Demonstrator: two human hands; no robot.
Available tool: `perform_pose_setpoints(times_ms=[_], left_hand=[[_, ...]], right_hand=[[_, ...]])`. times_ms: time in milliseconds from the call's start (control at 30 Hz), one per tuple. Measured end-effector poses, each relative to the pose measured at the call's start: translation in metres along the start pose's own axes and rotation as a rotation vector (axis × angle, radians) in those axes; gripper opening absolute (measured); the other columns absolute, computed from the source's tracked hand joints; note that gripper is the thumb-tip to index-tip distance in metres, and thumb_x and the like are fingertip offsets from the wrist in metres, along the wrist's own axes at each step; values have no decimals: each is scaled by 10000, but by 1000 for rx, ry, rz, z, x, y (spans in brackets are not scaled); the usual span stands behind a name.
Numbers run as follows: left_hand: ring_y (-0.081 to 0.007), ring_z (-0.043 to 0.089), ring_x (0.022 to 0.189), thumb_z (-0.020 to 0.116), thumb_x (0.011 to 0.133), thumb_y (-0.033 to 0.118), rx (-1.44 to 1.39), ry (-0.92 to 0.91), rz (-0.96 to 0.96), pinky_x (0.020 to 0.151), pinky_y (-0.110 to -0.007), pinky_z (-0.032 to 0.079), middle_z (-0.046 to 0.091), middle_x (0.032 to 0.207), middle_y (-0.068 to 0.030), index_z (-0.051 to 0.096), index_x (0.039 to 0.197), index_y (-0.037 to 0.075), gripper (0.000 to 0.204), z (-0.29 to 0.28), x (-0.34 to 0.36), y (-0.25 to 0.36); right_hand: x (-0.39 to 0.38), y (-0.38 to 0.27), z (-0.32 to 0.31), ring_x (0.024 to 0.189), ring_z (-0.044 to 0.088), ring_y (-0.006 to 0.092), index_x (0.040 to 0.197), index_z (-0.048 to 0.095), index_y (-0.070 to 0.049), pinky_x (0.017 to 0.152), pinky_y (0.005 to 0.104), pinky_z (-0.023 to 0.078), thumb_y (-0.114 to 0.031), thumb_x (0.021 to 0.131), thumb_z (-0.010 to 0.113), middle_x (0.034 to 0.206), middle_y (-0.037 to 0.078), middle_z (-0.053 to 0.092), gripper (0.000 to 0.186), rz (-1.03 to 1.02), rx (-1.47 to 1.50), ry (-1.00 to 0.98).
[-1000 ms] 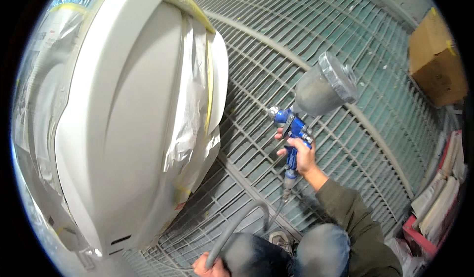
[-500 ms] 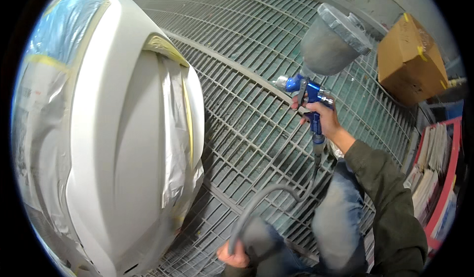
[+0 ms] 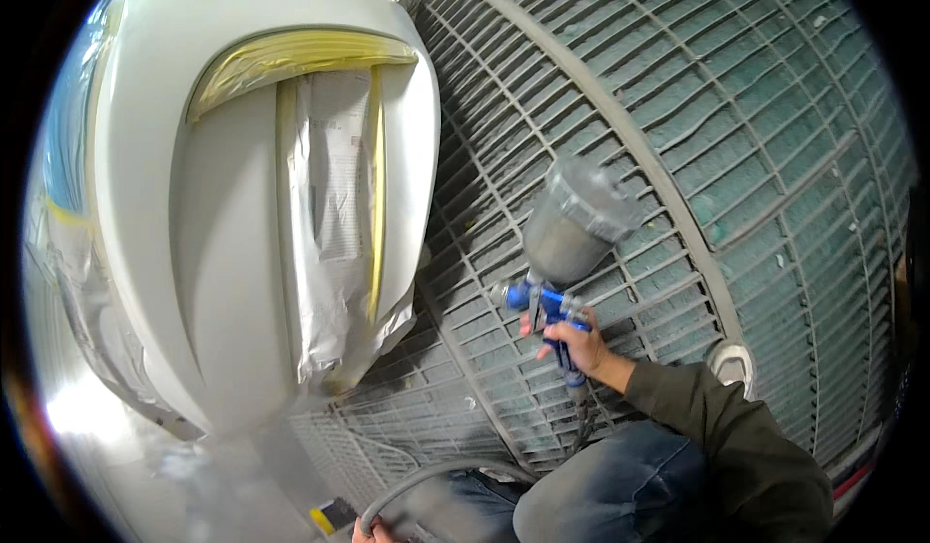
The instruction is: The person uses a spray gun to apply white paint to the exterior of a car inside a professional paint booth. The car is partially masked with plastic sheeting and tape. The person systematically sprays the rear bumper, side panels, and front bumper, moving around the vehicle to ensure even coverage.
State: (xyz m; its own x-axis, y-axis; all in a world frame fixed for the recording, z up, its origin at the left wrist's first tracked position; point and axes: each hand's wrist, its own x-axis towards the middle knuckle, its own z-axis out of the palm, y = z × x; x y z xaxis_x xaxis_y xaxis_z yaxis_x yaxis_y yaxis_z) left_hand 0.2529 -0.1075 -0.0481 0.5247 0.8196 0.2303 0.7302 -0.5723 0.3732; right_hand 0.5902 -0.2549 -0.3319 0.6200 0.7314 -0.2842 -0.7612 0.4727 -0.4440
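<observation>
A blue spray gun (image 3: 548,303) is gripped in my right hand (image 3: 581,345), with fingers around its handle and near the trigger. Its nozzle points left at the white car body part (image 3: 228,214), with a gap between them. A translucent grey paint cup (image 3: 572,228) sits tilted on top of the gun. From the handle's base runs a grey air hose (image 3: 441,467), curving to the lower edge. There my left hand (image 3: 374,531), partly cut off, is closed on the hose. Yellow tape (image 3: 300,56) and masking paper (image 3: 339,194) cover the body part's recess.
Metal floor grating (image 3: 775,281) spreads under me and to the right. Blue masking film (image 3: 70,146) covers the far left side. My bent knee (image 3: 610,485) is close below the gun, and a light shoe (image 3: 732,364) rests on the grating. A yellow-and-black object (image 3: 334,517) lies near my left hand.
The view has swung toward the masked white part; the cardboard box and red rack have left the picture. My right hand has brought the spray gun closer to the part. Both hands keep their holds.
</observation>
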Motion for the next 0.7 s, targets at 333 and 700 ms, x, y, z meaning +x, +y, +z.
perform_pose_setpoints(times_ms=[333,700], left_hand=[[-210,496,555,464,882,143,365,77,20,511,-343,373,584,684,-133,657,884,-42,268,-4,-39,112],[-180,495,577,496,879,157,205,235,-210,525,-330,385,580,687,-83,629,860,-25,226,22,-38,151]], right_hand=[[2,41,-8,556,568,101,840,690,14,466,251,428,-99,813,605,849,91,718,144,186,44,-70],[93,-91,-22,590,571,111,823,679,23,477,239,423,-82,786,595,729,57,656,139,-35,142,155]])
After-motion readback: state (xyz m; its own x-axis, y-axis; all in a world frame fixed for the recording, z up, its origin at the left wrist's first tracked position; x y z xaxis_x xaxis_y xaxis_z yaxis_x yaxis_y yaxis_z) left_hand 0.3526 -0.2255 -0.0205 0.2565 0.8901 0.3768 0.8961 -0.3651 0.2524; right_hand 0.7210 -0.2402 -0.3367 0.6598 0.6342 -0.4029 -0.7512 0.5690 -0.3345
